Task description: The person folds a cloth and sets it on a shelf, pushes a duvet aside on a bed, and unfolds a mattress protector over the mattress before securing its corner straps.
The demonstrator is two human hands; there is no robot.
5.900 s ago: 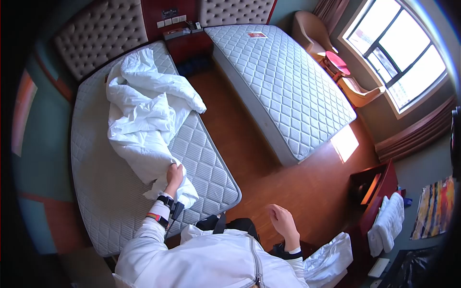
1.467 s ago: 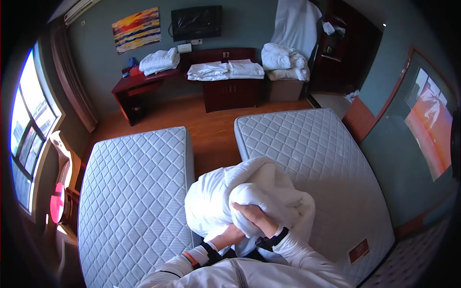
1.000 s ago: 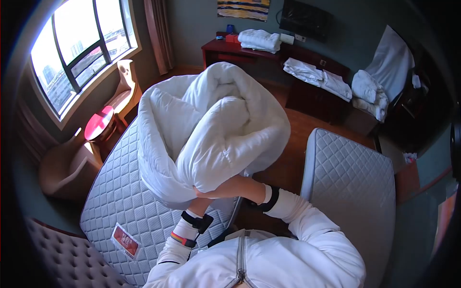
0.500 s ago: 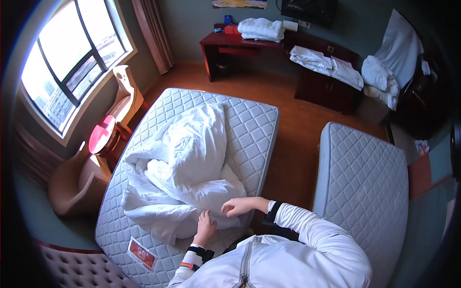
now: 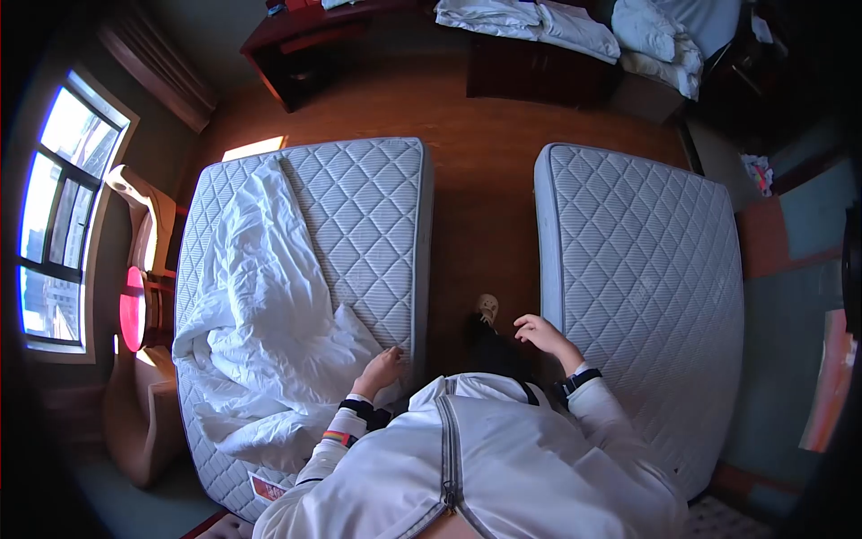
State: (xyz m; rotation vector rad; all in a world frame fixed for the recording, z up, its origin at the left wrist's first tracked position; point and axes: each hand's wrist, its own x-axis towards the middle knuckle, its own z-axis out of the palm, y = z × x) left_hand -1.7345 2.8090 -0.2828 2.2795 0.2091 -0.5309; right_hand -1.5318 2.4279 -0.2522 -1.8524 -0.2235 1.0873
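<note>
Hands: since the last frame they have moved apart; the right hand (image 5: pixel 549 337) has left the duvet (image 5: pixel 260 287) and come across toward the other mattress, while the duvet stays on the window-side mattress.
Left hand: I have the left hand (image 5: pixel 379 371) low by the window-side mattress's inner long edge, near the duvet's tapering inner end. Its fingers are curled in, with only a narrow opening; from my view I can't tell whether the fingertips touch the cloth.
Right hand: fingers loosely bent and partly open, holding nothing that I can see, beside the inner long edge of the door-side mattress (image 5: pixel 646 269). I can't tell if it touches that edge.
Duvet: white, crumpled and unheld by the right hand, it lies along the window-side half of its mattress; one narrow fold reaches close to the far short edge.
Window-side mattress: quilted top (image 5: pixel 368 207) showing at the far inner corner and down the inner long edge.
Card: red and white (image 5: pixel 268 488), by the near end of that mattress, beyond the duvet's lower folds.
Cabinet: folded white linens (image 5: pixel 530 22) lie on the dark cabinet (image 5: pixel 534 72).
Round table: red top (image 5: pixel 133 308), between the window-side mattress and the window (image 5: pixel 63 216).
</note>
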